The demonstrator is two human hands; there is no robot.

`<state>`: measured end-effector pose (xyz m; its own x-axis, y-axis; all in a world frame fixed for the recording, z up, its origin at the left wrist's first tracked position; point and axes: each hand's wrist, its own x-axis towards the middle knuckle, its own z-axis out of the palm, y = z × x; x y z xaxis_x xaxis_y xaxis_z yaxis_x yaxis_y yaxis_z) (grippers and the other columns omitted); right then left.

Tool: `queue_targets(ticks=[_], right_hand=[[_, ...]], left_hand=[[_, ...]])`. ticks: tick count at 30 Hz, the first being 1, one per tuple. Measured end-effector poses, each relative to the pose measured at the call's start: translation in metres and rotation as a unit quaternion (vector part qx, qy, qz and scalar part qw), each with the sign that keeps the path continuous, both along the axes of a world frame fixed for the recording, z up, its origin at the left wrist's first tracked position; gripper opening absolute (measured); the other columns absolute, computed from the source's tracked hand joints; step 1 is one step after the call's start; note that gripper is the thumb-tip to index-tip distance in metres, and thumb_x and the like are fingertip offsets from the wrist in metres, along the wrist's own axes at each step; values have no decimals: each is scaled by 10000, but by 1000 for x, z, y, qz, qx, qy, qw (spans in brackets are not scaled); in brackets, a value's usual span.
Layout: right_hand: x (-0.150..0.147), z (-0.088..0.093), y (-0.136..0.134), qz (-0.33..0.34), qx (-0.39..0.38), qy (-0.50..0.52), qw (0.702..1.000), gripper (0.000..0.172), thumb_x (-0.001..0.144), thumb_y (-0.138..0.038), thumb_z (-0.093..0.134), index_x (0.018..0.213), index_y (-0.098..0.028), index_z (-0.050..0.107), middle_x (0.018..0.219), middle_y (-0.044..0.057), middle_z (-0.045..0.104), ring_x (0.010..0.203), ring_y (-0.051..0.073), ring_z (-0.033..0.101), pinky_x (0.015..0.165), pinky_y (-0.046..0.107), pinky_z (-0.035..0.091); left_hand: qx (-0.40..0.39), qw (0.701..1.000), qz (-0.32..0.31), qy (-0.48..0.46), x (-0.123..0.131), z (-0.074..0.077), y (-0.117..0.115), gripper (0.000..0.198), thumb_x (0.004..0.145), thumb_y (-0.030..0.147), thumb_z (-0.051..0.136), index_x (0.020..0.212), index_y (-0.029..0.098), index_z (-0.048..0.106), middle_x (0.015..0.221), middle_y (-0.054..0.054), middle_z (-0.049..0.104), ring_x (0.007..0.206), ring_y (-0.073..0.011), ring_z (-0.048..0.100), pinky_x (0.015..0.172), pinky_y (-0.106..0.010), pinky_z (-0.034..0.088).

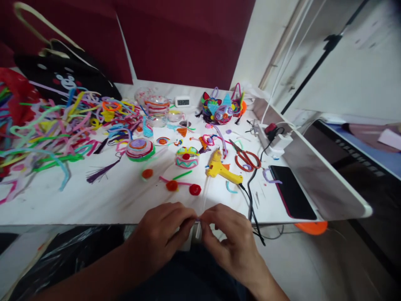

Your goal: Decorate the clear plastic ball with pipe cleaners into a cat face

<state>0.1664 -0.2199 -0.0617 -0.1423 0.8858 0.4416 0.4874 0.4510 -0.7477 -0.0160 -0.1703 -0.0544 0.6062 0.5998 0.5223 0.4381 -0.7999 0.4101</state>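
My left hand [167, 225] and my right hand [227, 236] meet at the table's front edge, fingertips pinched together. Between them shows a tiny purplish piece [198, 220], mostly hidden by the fingers; its kind is unclear. Just beyond lie red [195, 190] and orange [172, 186] fuzzy discs and a pink pipe cleaner [163, 179]. A yellow glue gun [222, 169] rests behind my right hand, a pale glue stick [205, 193] near it. Behind the discs sits a clear ball [187, 158] with a red nose and coloured pipe-cleaner trim.
Orange-handled scissors [247, 161], a black phone [293, 192] and a power strip [275, 140] are at the right. Tangled pipe cleaners [62, 129] cover the left, before a black bag [62, 69]. Decorated balls [222, 110] and a small clock [182, 101] stand at the back.
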Motion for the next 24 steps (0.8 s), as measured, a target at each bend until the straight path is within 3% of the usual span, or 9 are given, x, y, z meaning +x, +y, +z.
queue_targets(ticks=[6, 10, 13, 16, 20, 24], right_hand=[[4, 5, 4, -20, 28, -185, 982, 159, 847, -82, 512, 797, -154, 645, 691, 35, 603, 664, 174, 558, 607, 298, 408], [3, 1, 9, -61, 68, -165, 982, 168, 848, -91, 511, 776, -157, 647, 681, 36, 611, 648, 164, 567, 612, 289, 422], [0, -2, 13, -113, 94, -94, 985, 166, 829, -88, 520, 737, -159, 639, 636, 25, 606, 608, 144, 562, 588, 271, 423], [0, -1, 18, -152, 34, 23, 987, 138, 775, -103, 549, 681, -163, 631, 598, 0, 607, 535, 107, 528, 517, 228, 402], [3, 5, 26, -171, -124, 201, 957, 98, 705, -164, 584, 622, -162, 635, 532, -22, 587, 461, 79, 467, 438, 193, 359], [4, 8, 34, -169, -198, 284, 923, 121, 686, -251, 615, 604, -161, 626, 489, -22, 570, 440, 79, 447, 437, 201, 354]], left_hand=[[69, 995, -34, 65, 6, 4, 13, 170, 941, 180, 460, 829, 208, 585, 658, 13, 641, 596, -137, 618, 579, -242, 493], [47, 997, -49, 47, 9, 5, 22, 159, 935, 176, 467, 836, 209, 587, 675, 18, 654, 604, -126, 630, 579, -224, 487], [-38, 997, -63, 16, 12, 6, 30, 116, 905, 182, 514, 845, 203, 611, 674, 36, 668, 553, -94, 614, 519, -188, 453], [-175, 983, -54, -10, 19, 10, 39, 78, 843, 199, 582, 816, 202, 655, 636, 49, 667, 512, -80, 591, 477, -171, 430], [-385, 918, -80, -52, 27, 18, 52, 100, 816, 222, 588, 799, 179, 677, 589, 34, 652, 499, -92, 594, 476, -182, 466], [-470, 872, -88, -104, 30, 22, 60, 131, 778, 233, 618, 870, 161, 676, 664, 5, 674, 549, -111, 627, 522, -216, 516]])
